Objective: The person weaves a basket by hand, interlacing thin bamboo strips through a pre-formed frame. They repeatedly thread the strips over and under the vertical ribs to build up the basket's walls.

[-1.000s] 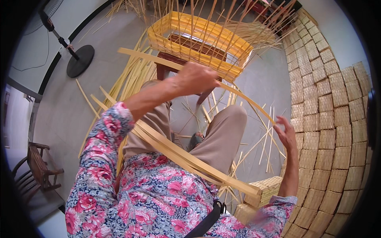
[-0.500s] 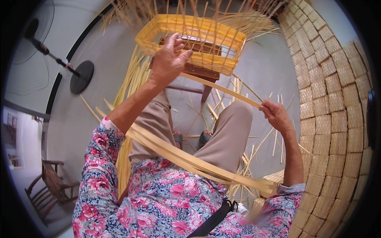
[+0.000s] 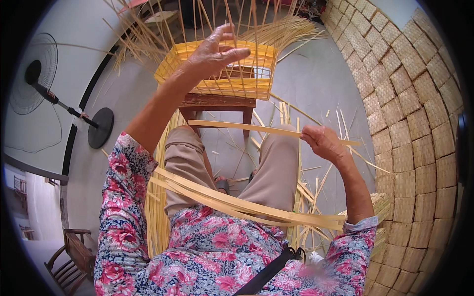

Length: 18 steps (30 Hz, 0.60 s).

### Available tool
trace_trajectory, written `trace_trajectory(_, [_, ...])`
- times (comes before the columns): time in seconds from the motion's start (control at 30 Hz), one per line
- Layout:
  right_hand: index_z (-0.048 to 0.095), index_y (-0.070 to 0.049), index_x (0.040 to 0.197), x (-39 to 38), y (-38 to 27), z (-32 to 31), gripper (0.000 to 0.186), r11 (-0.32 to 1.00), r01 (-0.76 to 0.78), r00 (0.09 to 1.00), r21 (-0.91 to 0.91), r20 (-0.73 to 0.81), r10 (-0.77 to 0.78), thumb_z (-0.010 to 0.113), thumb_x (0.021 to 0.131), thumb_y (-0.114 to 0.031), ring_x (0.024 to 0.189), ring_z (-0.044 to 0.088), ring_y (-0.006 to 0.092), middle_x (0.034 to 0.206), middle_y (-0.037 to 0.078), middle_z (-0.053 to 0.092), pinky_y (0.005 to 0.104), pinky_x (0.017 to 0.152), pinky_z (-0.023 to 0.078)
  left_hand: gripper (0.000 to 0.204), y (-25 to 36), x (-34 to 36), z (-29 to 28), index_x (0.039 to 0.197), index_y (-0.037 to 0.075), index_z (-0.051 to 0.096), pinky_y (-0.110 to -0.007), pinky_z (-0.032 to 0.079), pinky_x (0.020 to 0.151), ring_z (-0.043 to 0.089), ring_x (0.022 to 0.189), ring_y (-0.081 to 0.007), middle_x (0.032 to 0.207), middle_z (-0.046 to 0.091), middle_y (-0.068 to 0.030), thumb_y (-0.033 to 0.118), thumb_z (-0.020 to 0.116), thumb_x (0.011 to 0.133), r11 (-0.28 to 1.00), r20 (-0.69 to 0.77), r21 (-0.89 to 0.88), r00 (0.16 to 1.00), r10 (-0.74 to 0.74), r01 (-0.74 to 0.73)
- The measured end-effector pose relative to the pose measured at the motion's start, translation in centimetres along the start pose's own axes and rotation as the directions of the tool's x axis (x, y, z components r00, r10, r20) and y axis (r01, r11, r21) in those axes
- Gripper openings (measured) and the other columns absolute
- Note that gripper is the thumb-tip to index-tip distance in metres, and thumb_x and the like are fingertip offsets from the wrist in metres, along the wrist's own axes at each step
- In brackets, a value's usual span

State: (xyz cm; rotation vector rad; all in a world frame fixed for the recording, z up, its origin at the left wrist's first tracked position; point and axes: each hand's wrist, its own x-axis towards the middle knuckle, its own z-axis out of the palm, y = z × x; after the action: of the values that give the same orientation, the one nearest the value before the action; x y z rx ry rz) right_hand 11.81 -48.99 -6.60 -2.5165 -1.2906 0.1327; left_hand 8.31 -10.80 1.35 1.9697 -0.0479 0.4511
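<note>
My left hand (image 3: 215,54) is raised over the near side of a half-woven yellow basket (image 3: 261,91), its thumb and fingers apart among the upright stakes. Whether a fingertip touches a stake I cannot tell. At the right, my right hand (image 3: 323,142) is closed around a flat pale bamboo strip (image 3: 247,127). That strip runs left from the fist above my knees, its far end loose near the stool. The basket rests on a brown wooden stool (image 3: 217,102), and long stakes stand up from its walls. Across my lap lies a bundle of flat strips (image 3: 237,203).
Long yellow strips (image 3: 157,222) hang beside my left leg. Loose strips (image 3: 308,202) litter the floor at right, with a pile of thin strips (image 3: 291,33) behind the basket. Stacked woven pieces (image 3: 400,148) line the right side. A standing fan (image 3: 101,128) and wooden chair (image 3: 76,254) are at left.
The strip's left end has come away from the basket's near side, and my right hand has moved slightly left and down with it. My left hand has shifted up over the basket.
</note>
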Motion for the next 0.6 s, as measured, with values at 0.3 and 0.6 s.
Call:
trace_trajectory(0.3, [0.061,-0.006,0.093,-5.2,2.0,-0.7,0.015,0.97,-0.234,0.972,0.069,-0.014,0.235,0.064,0.098,-0.02,0.067,0.062,0.0374,0.071,0.016,0.061,0.0449,0.059,0.047,0.068,3.3,2.9,3.4,0.151,0.001,0.042,-0.034,0.055,0.097,0.065,0.117,-0.0229,0.139,0.059,-0.0188,0.037,0.067,0.099,0.969,0.423,0.048,0.884,0.2,-0.242])
trace_trajectory(0.6, [0.058,-0.004,0.093,-5.0,-0.9,-2.3,0.011,0.994,-0.104,0.987,-0.02,-0.125,0.1,0.062,0.097,-0.013,0.073,0.061,0.0419,0.077,0.018,0.061,0.0467,0.061,0.047,0.055,4.2,4.5,5.6,0.141,0.016,0.048,-0.042,0.054,0.091,0.069,0.1,-0.0259,0.119,0.067,-0.0175,0.028,0.072,0.093,0.957,0.611,0.254,0.79,-0.046,-0.14])
